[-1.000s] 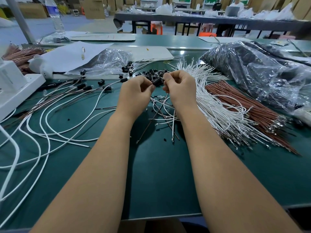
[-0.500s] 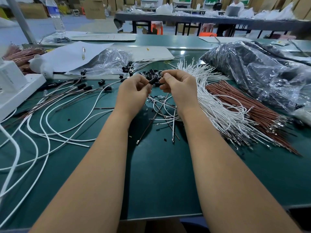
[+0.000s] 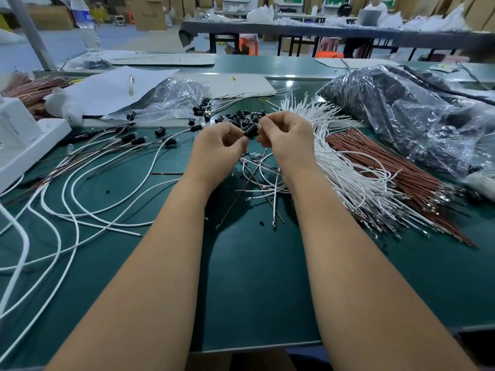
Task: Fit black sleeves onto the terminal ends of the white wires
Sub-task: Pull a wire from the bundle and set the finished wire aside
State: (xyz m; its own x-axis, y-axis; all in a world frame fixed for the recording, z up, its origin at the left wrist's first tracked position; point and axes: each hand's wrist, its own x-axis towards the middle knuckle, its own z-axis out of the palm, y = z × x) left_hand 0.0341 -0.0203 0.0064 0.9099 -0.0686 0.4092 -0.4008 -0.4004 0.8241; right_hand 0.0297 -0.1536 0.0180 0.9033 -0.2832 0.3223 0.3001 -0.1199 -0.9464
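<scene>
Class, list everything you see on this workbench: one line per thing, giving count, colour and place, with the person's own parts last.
Black sleeve: one, black, pinched between both hands.
Loose sleeves: many, black, heaped behind the hands.
White wires: large bundle, white, right of the hands.
Brown wires: large bundle, reddish brown, right of the white bundle.
Sleeved wires: several, white and brown, spread on the left.
Plastic bag: one, clear over dark contents, far right.
Water bottle: one, clear, far left.
Mat: one, green, covering the bench.
Left hand: one, grip on the sleeve.
Right hand: one, grip on the sleeve.
</scene>
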